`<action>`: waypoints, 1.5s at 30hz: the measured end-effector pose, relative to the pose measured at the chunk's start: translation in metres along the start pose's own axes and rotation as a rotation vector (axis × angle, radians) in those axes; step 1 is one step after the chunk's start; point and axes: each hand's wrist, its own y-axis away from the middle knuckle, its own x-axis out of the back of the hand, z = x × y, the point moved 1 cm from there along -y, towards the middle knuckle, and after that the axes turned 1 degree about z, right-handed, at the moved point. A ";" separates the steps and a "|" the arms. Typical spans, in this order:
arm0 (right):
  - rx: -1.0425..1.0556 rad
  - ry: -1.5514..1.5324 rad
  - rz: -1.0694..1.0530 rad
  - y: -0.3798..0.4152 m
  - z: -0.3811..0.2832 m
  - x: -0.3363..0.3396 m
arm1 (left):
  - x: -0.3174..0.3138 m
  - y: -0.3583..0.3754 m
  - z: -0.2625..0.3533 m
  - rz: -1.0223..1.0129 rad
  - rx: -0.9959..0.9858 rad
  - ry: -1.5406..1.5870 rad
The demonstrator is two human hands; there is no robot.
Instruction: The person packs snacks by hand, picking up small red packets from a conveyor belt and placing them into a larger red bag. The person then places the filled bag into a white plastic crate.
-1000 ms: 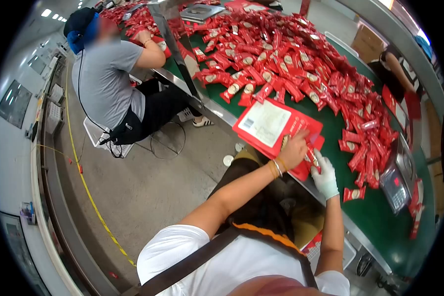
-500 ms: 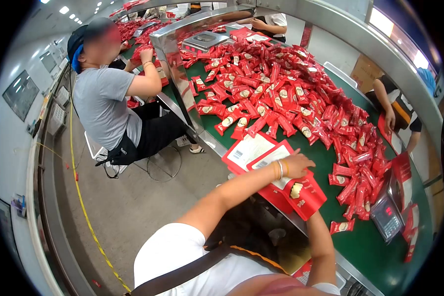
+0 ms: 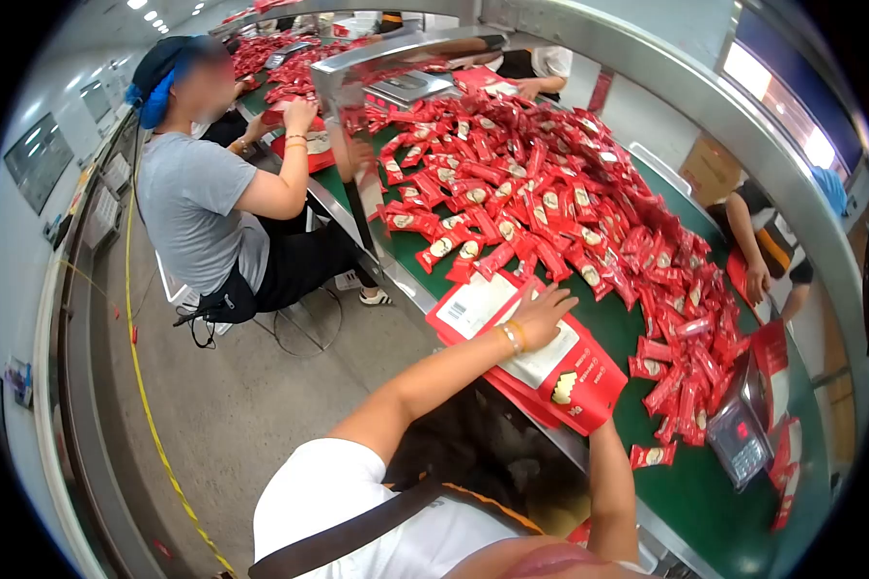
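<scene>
My left hand (image 3: 541,318) lies with fingers spread on a red and white printed pouch (image 3: 584,372) at the belt's near edge. The pouch has a barcode side showing on another pouch (image 3: 468,307) under it, towards the left. My right wrist (image 3: 603,439) comes up to the pouch's lower end; the hand itself is hidden behind or inside it, so its fingers do not show. Just beyond the pouches lies a big heap of small red wrapped packets (image 3: 550,193). A single packet (image 3: 653,455) rests to the right of my right wrist.
A digital scale (image 3: 739,439) stands on the green belt (image 3: 676,502) at right, with red pouches (image 3: 787,473) beside it. A metal frame (image 3: 343,125) rises at left. A co-worker in grey (image 3: 198,193) sits there; another person's arm (image 3: 751,241) reaches in at far right.
My left hand has slid slightly left and its fingers have spread out. The upper pouch now lies flatter, with more of its printed face showing. The seated co-worker's arms have shifted.
</scene>
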 end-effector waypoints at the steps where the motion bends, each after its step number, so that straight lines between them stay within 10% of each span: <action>1: 0.007 -0.010 0.005 0.000 0.002 -0.001 | 0.015 0.013 0.017 -0.056 -0.007 -0.038; 11: 0.019 -0.102 0.282 0.033 0.057 0.016 | -0.027 0.018 0.040 -0.012 -0.098 -0.234; 15: -0.011 0.984 1.031 0.122 -0.028 0.050 | -0.022 0.018 0.037 -0.021 -0.066 -0.128; 17: -0.422 1.048 1.366 0.162 -0.036 0.056 | -0.024 0.018 0.035 -0.022 -0.070 -0.135; 20: -0.589 0.985 1.198 0.193 0.003 0.073 | -0.023 0.019 0.037 -0.019 -0.068 -0.152; 27: 0.062 0.787 1.323 0.141 -0.038 0.097 | -0.021 0.019 0.038 -0.012 -0.038 -0.160; 37: 0.030 0.689 1.617 0.116 -0.039 0.113 | -0.019 0.018 0.038 -0.036 -0.014 -0.137; 43: -0.492 1.077 1.159 0.102 -0.003 0.095 | -0.023 0.019 0.034 0.004 -0.040 -0.133; 45: -0.363 1.101 1.200 0.111 0.017 0.093 | -0.022 0.019 0.034 0.004 -0.024 -0.123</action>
